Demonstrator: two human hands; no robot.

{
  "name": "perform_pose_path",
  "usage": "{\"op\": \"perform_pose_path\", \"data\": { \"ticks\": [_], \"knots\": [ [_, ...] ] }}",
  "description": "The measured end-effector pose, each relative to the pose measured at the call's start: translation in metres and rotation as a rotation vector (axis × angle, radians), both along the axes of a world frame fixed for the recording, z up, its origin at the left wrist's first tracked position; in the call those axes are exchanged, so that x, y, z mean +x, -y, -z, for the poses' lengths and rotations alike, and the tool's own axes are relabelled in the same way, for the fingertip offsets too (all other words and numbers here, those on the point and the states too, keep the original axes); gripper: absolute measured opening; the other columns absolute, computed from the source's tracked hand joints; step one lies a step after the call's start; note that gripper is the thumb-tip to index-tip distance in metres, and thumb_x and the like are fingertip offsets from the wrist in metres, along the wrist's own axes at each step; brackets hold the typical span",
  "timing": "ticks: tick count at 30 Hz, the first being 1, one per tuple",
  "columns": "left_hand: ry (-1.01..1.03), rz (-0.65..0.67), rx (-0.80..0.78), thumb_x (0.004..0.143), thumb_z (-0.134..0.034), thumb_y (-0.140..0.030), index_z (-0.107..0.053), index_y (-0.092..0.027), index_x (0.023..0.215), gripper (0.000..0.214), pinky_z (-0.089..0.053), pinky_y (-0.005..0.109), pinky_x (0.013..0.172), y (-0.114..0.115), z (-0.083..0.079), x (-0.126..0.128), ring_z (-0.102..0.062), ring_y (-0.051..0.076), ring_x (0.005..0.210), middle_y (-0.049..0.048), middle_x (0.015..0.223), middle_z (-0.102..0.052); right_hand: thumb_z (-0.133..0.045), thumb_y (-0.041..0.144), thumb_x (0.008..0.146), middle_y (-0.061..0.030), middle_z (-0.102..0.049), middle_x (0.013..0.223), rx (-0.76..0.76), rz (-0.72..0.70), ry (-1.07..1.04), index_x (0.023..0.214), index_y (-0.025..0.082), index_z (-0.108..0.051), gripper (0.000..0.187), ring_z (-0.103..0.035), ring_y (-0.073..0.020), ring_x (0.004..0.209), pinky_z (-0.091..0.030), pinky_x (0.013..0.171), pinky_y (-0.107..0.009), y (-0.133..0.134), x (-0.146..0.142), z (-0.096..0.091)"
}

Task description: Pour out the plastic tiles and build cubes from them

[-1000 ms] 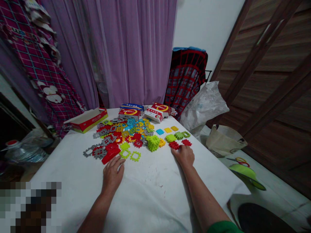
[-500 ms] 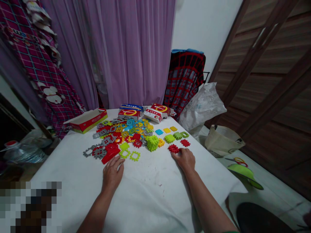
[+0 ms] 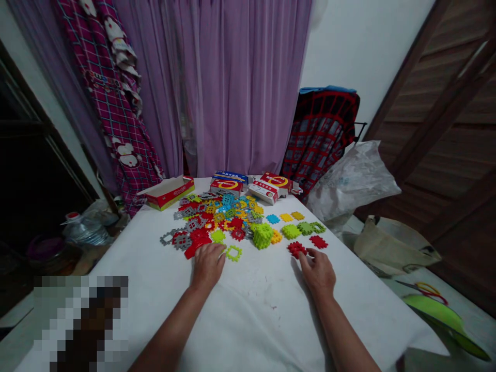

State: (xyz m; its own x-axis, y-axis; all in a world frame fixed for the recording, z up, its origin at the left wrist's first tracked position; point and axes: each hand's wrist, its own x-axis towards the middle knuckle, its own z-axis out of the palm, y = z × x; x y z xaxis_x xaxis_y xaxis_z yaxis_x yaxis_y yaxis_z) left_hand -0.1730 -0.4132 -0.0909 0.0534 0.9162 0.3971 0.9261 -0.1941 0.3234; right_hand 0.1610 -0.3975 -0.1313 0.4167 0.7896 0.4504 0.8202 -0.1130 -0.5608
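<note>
My left hand [image 3: 208, 264] lies with fingers stretched forward at the near edge of a mixed pile of toothed plastic building pieces [image 3: 217, 211]. A smooth red piece [image 3: 199, 243] is partly under its fingertips. Just right of it lies a lime-green square frame piece [image 3: 234, 253]. My right hand [image 3: 320, 271] rests on the table with thumb and forefinger apart, close beside red toothed pieces [image 3: 297, 250]; its other fingers are partly hidden. Between the hands stands a lime-green block [image 3: 262, 236] built of such pieces. A single red piece [image 3: 318, 241] lies beyond my right hand.
Behind the pile are a red open box [image 3: 170, 195] and several printed cartons [image 3: 228, 186]. Green pieces [image 3: 291, 231], a blue piece [image 3: 273, 219] and yellow pieces [image 3: 287, 217] lie at right. A plastic bag [image 3: 352, 178] and a cloth bag [image 3: 391, 245] flank the table.
My view has swung left, so everything sits further right. My left hand has moved forward over the nearer green frame piece. My right thumb has come slightly away from the red pieces.
</note>
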Motion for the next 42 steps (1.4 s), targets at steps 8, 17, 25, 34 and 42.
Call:
{"op": "perform_pose_path", "data": {
  "ticks": [8,17,25,34,42],
  "knots": [
    [-0.156,0.053,-0.241,0.088,-0.059,-0.034,-0.071,-0.023,0.112,0.029,-0.036,0.042,0.102,-0.062,-0.028,0.039,-0.054,0.027,0.117,0.0089,0.121,-0.066,-0.043,0.051,0.080,-0.0117,-0.068,0.099,0.003,-0.074,-0.043,0.092,0.018,-0.070,0.045,-0.060,-0.0228,0.083,-0.043,0.072,-0.034,0.000,-0.006,-0.002],
    [-0.234,-0.039,-0.293,0.085,-0.063,-0.031,-0.071,-0.015,0.103,0.026,-0.043,0.037,0.093,-0.071,-0.022,0.047,-0.060,0.028,0.110,0.0162,0.115,-0.065,-0.042,0.045,0.081,-0.0100,-0.068,0.092,0.050,-0.127,-0.054,0.088,0.018,-0.070,0.039,-0.060,-0.0209,0.080,-0.044,0.075,-0.033,0.000,-0.008,-0.004],
    [-0.172,0.000,-0.188,0.094,-0.044,-0.025,-0.072,-0.016,0.099,0.029,-0.045,0.038,0.092,-0.054,-0.023,0.005,-0.066,0.026,0.099,0.0140,0.102,-0.071,-0.044,0.043,0.081,-0.0097,-0.069,0.094,0.081,-0.134,-0.097,0.088,0.019,-0.070,0.037,-0.060,-0.0212,0.079,-0.045,0.074,-0.033,0.002,-0.008,-0.004],
    [1.071,-0.022,-0.470,0.080,-0.056,-0.056,-0.068,-0.015,0.096,0.045,-0.034,0.021,0.044,-0.023,0.001,0.037,-0.050,0.010,0.048,-0.0009,0.063,-0.061,-0.046,0.041,0.084,-0.0088,-0.070,0.090,0.189,-0.246,-0.135,0.089,0.019,-0.070,0.033,-0.062,-0.0192,0.076,-0.049,0.071,-0.032,0.006,-0.018,-0.006],
    [1.155,0.173,-0.674,0.066,-0.064,-0.064,-0.062,-0.014,0.078,0.051,-0.019,0.019,0.037,-0.010,0.000,0.065,-0.035,0.004,0.036,-0.0058,0.049,-0.051,-0.060,0.037,0.085,-0.0075,-0.071,0.090,0.235,-0.609,-0.126,0.104,0.022,-0.070,0.026,-0.065,-0.0184,0.079,-0.054,0.074,-0.033,0.019,-0.051,-0.006]
  ]
}}
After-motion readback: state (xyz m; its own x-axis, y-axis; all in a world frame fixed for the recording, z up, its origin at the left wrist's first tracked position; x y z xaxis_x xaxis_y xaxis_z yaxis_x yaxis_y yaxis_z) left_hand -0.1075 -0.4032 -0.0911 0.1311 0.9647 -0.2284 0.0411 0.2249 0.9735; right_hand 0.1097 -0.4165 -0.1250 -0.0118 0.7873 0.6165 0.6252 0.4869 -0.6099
